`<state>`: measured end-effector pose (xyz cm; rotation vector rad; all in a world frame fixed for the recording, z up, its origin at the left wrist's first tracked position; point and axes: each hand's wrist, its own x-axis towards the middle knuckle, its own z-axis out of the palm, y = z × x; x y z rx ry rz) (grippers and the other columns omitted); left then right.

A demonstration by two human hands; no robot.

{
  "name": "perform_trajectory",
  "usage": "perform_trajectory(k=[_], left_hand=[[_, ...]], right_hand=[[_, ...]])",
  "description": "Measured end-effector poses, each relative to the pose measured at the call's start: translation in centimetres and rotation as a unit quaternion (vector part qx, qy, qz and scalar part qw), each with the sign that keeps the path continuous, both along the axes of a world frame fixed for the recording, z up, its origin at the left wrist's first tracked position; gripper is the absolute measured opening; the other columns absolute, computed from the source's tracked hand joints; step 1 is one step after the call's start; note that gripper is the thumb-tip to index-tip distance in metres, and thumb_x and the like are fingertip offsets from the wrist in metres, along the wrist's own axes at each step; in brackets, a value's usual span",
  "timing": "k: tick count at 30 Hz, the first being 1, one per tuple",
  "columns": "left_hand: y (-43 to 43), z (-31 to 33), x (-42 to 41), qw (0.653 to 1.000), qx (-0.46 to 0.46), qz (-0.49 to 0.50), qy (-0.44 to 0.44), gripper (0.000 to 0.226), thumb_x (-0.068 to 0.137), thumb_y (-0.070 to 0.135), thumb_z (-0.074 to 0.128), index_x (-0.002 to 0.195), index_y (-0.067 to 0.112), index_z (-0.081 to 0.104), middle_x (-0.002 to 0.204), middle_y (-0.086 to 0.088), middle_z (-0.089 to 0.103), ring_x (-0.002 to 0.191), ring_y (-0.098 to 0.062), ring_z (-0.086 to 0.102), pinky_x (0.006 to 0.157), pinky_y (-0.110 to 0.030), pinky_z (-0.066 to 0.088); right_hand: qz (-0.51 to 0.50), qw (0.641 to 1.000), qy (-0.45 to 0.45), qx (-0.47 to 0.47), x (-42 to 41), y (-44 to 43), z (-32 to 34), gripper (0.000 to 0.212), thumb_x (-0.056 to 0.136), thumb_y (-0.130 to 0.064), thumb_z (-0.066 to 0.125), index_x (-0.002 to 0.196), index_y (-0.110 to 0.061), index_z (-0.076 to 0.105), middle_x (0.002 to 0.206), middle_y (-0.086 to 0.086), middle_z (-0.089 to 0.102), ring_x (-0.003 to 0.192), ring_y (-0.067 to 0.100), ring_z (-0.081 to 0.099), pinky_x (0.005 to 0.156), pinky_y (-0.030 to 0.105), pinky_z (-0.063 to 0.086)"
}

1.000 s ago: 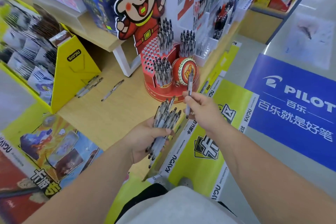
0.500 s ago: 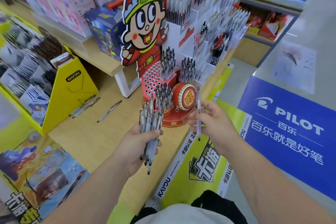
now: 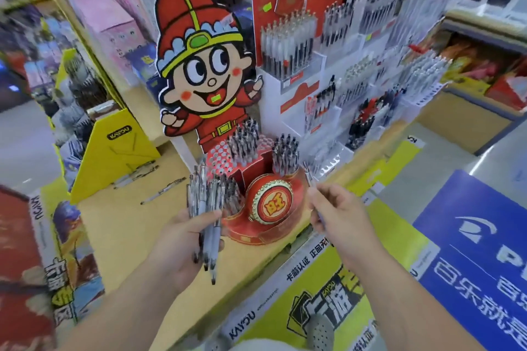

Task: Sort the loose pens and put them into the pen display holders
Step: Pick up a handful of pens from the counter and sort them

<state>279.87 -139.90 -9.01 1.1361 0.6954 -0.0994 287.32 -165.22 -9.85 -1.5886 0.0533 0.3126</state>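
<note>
The person's left hand [image 3: 179, 245], low in mid-frame, is gripping a bundle of slim clear-barrelled pens [image 3: 208, 208], standing near upright with their dark tips down. To its right, the right hand [image 3: 342, 216] is pinching a single blurred pen [image 3: 309, 177], tilting up-left just beside the red drum-fronted cardboard pen holder [image 3: 271, 205]. Two loose pens [image 3: 162, 191] are lying on the pale wooden tabletop [image 3: 119, 225].

One red display holder [image 3: 248, 234] has three groups of pens [image 3: 285, 154]. Behind it stands one cartoon cutout [image 3: 205, 71]. The right hand [image 3: 339, 216] holds one pen [image 3: 309, 177]; the left hand [image 3: 182, 239] holds one bundle [image 3: 209, 208].
</note>
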Motion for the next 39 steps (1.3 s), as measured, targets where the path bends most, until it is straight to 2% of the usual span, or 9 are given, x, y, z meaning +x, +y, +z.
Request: perform_trajectory(k=[4, 8, 13, 17, 20, 24, 26, 32, 39], left_hand=[[-2.6, 0.8, 0.1, 0.998, -0.008, 0.069, -0.001, 0.06, 0.069, 0.015, 0.078, 0.125, 0.003, 0.062, 0.097, -0.016, 0.069, 0.066, -0.022, 0.064, 0.054, -0.037, 0.051], [-4.0, 1.4, 0.2, 0.991, -0.018, 0.129, -0.006, 0.063, 0.068, 0.015, 0.079, 0.126, -0.003, 0.06, 0.095, -0.016, 0.067, 0.065, -0.022, 0.063, 0.052, -0.035, 0.05], [-3.6, 2.0, 0.8, 0.983, -0.03, 0.177, -0.028, 0.063, 0.07, 0.015, 0.079, 0.127, -0.004, 0.059, 0.091, -0.015, 0.069, 0.064, -0.023, 0.062, 0.051, -0.035, 0.05], [-1.9, 1.7, 1.5, 0.978, -0.041, 0.199, -0.046, 0.062, 0.076, 0.014, 0.078, 0.132, -0.002, 0.056, 0.089, -0.014, 0.068, 0.067, -0.024, 0.064, 0.054, -0.035, 0.052], [-0.7, 1.4, 2.5, 0.976, -0.054, 0.201, -0.057, 0.059, 0.074, 0.015, 0.079, 0.128, -0.002, 0.06, 0.089, -0.016, 0.067, 0.067, -0.025, 0.064, 0.055, -0.036, 0.052], [0.4, 1.2, 4.8, 0.976, -0.074, 0.197, -0.055, 0.042, 0.081, 0.012, 0.075, 0.12, 0.001, 0.064, 0.082, -0.011, 0.072, 0.064, -0.021, 0.068, 0.053, -0.033, 0.055], [0.8, 1.3, 5.8, 0.976, -0.081, 0.197, -0.052, 0.035, 0.08, 0.012, 0.074, 0.112, 0.003, 0.066, 0.075, -0.01, 0.071, 0.062, -0.02, 0.069, 0.05, -0.032, 0.055], [1.1, 1.1, 6.6, 0.976, -0.062, 0.201, -0.052, 0.047, 0.069, 0.02, 0.077, 0.113, 0.01, 0.065, 0.08, -0.006, 0.075, 0.066, -0.019, 0.071, 0.054, -0.029, 0.057], [0.5, 0.4, 7.2, 0.96, -0.061, 0.271, -0.027, 0.052, 0.071, 0.022, 0.077, 0.119, 0.009, 0.063, 0.103, -0.017, 0.075, 0.07, -0.021, 0.07, 0.057, -0.029, 0.056]], right_hand=[[0.046, 0.999, -0.011, -0.012, 3.6, -2.2, 0.5, 0.015, 0.097, -0.033, 0.065, 0.086, -0.026, 0.072, 0.07, -0.004, 0.068, 0.065, 0.011, 0.061, 0.061, 0.02, 0.051], [0.125, 0.992, -0.019, -0.014, 6.2, -2.0, 1.3, 0.015, 0.097, -0.035, 0.064, 0.093, -0.024, 0.073, 0.078, -0.006, 0.07, 0.074, 0.009, 0.064, 0.076, 0.031, 0.053], [0.165, 0.986, -0.033, -0.01, 8.9, -0.1, 3.1, 0.015, 0.097, -0.027, 0.065, 0.1, -0.041, 0.07, 0.089, -0.014, 0.074, 0.082, 0.001, 0.069, 0.069, 0.014, 0.051], [0.157, 0.984, -0.082, -0.029, 11.4, 2.0, 5.3, 0.013, 0.092, -0.019, 0.071, 0.092, -0.032, 0.072, 0.078, -0.013, 0.072, 0.071, 0.0, 0.067, 0.061, 0.008, 0.047], [0.134, 0.979, -0.137, -0.064, 13.1, 3.1, 7.2, 0.015, 0.088, -0.018, 0.076, 0.089, -0.031, 0.069, 0.075, -0.01, 0.072, 0.068, 0.001, 0.064, 0.064, 0.017, 0.048], [0.122, 0.97, -0.183, -0.101, 15.2, 3.7, 9.1, 0.033, 0.088, -0.025, 0.076, 0.116, -0.033, 0.061, 0.08, -0.006, 0.074, 0.071, 0.004, 0.065, 0.07, 0.027, 0.044], [0.125, 0.968, -0.192, -0.099, 16.0, 4.1, 9.6, 0.035, 0.089, -0.024, 0.075, 0.12, -0.031, 0.059, 0.085, -0.002, 0.073, 0.073, 0.01, 0.066, 0.07, 0.03, 0.046], [0.167, 0.956, -0.227, -0.078, 17.9, 7.2, 10.6, 0.025, 0.087, -0.024, 0.073, 0.104, -0.037, 0.061, 0.089, -0.001, 0.072, 0.081, 0.02, 0.069, 0.073, 0.046, 0.057], [0.258, 0.914, -0.31, -0.048, 21.2, 12.1, 10.8, 0.014, 0.087, -0.034, 0.068, 0.099, -0.038, 0.061, 0.087, -0.006, 0.069, 0.08, 0.015, 0.069, 0.07, 0.026, 0.057]])
